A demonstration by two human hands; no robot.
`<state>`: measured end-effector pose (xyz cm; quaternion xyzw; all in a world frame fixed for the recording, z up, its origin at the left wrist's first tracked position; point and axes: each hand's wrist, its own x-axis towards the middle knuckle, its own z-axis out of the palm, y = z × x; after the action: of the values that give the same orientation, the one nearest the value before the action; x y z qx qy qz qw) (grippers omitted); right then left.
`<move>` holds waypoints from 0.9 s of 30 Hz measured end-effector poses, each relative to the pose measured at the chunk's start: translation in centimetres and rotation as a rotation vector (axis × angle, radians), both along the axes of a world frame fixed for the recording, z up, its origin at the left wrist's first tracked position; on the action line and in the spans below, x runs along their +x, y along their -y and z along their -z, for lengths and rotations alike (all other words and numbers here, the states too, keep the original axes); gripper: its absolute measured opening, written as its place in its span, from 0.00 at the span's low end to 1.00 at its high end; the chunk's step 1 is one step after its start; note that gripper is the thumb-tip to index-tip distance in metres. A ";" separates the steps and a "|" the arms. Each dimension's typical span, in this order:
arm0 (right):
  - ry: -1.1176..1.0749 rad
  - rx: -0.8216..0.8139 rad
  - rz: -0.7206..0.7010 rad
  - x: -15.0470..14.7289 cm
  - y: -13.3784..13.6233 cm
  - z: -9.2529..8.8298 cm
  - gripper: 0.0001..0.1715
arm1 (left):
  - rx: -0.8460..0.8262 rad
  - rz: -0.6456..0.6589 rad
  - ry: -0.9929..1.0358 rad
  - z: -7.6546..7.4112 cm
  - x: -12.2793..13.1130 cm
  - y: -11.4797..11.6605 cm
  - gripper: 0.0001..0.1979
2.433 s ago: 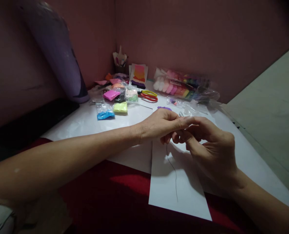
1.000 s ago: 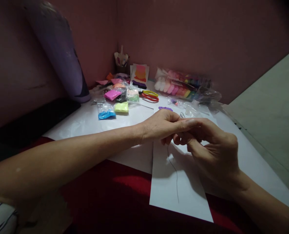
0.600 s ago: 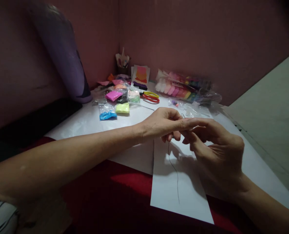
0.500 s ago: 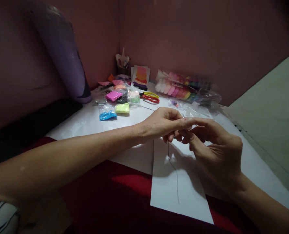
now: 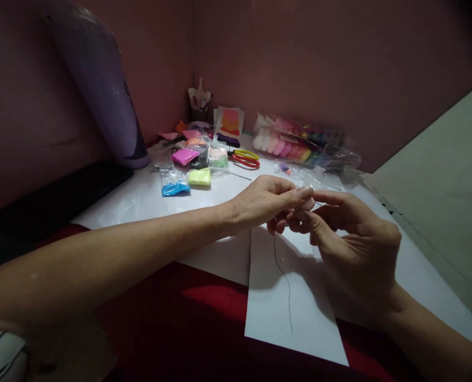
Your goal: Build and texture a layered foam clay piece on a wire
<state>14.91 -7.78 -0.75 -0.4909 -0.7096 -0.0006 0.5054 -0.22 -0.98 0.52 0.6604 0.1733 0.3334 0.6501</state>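
Tabletop (image 5: 215, 260), white-covered, is the largest thing I'm watching, and I judge the work on it partway: materials are out and the fingers are busy, though I cannot tell what is finished or left. Its right edge slants away well past the right wrist; nearer me, the white ends at red fabric (image 5: 156, 323). A loose sheet (image 5: 267, 302) below the hands laps over that edge. A bag of colours (image 5: 287, 140) bounds the back, so I'd count on room to the right. The left hand (image 5: 269, 199) pinches inward, thumb over fingertips; the right hand (image 5: 359, 239) is half curled against it; how firmly either grips, I can't tell. Packets (image 5: 199, 176) and scissors (image 5: 246, 158) lie farther off, untouched. Smallest, a dark sliver (image 5: 318, 203) shows between left thumb and right forefinger.
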 end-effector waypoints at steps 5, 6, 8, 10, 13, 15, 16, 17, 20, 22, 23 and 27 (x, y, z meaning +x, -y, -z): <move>-0.025 -0.001 0.019 0.0 -0.1 0.0 0.09 | -0.001 -0.017 -0.024 -0.1 0.0 0.0 0.24; -0.027 -0.007 0.014 0.0 -0.1 0.0 0.10 | 0.001 -0.014 -0.021 -0.1 0.0 0.0 0.24; -0.038 -0.018 -0.004 0.0 0.0 0.1 0.12 | 0.003 -0.005 -0.008 0.0 0.0 0.0 0.25; -0.043 -0.017 -0.008 0.1 0.0 0.1 0.12 | -0.001 -0.003 -0.003 0.0 0.1 0.0 0.25; -0.025 0.002 0.022 0.1 0.0 0.1 0.09 | -0.004 -0.013 -0.017 0.0 0.1 0.1 0.26; -0.015 0.010 0.030 0.1 -0.1 0.1 0.09 | 0.004 -0.013 -0.019 0.0 0.0 0.1 0.25; -0.012 0.009 0.024 0.1 -0.1 0.1 0.10 | 0.008 -0.008 -0.017 0.0 0.0 0.1 0.24; -0.012 0.007 0.015 0.1 -0.1 0.1 0.11 | 0.013 -0.001 -0.013 0.0 0.0 0.1 0.24; -0.031 0.002 -0.020 0.0 -0.1 0.1 0.12 | 0.015 0.011 -0.005 0.1 0.0 0.0 0.25; -0.043 0.009 -0.026 0.0 0.0 0.1 0.11 | 0.011 0.008 -0.010 0.1 0.0 0.0 0.27; -0.044 0.014 -0.020 0.0 0.0 0.1 0.10 | 0.009 0.003 -0.013 0.1 0.0 0.1 0.27; -0.036 0.004 0.008 0.0 0.1 0.1 0.10 | 0.009 0.002 -0.012 -0.1 0.0 0.1 0.24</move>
<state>14.95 -7.85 -0.82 -0.4926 -0.6985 0.0048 0.5190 -0.24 -1.12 0.63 0.6655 0.1753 0.3296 0.6463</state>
